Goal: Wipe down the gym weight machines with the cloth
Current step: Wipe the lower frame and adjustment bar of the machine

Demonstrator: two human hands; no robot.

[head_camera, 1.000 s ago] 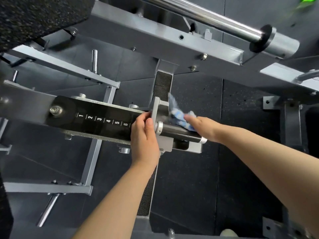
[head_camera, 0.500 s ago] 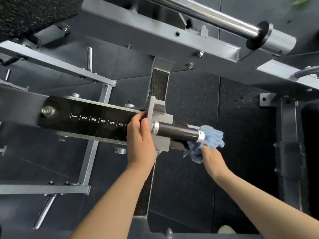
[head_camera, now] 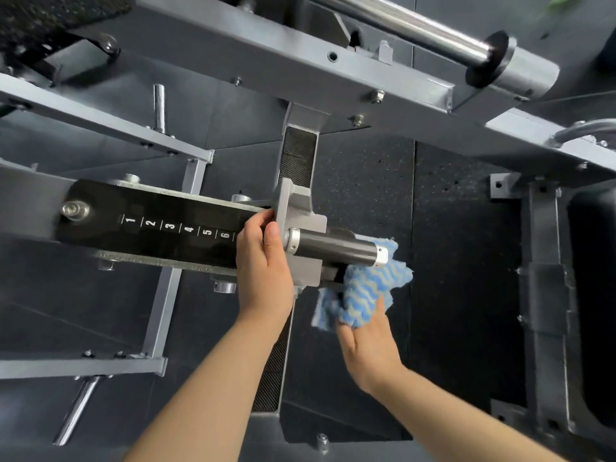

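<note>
Under handle (head_camera: 336, 248): cloth (head_camera: 366, 291) bunched above right hand (head_camera: 368, 348), gripped.

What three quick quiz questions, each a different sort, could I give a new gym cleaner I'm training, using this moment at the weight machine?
1. True or false: the right hand holds the blue striped cloth against the underside of the machine, below the dark handle.
2. Multiple choice: where is the left hand? A) hanging free at the person's side; B) gripping the grey bracket at the end of the numbered black plate; C) holding a spray bottle.
3. Fill in: the highest number readable on the plate, next to the left hand, is ___.

Key: 1 true; 2 B; 3 six.
</note>
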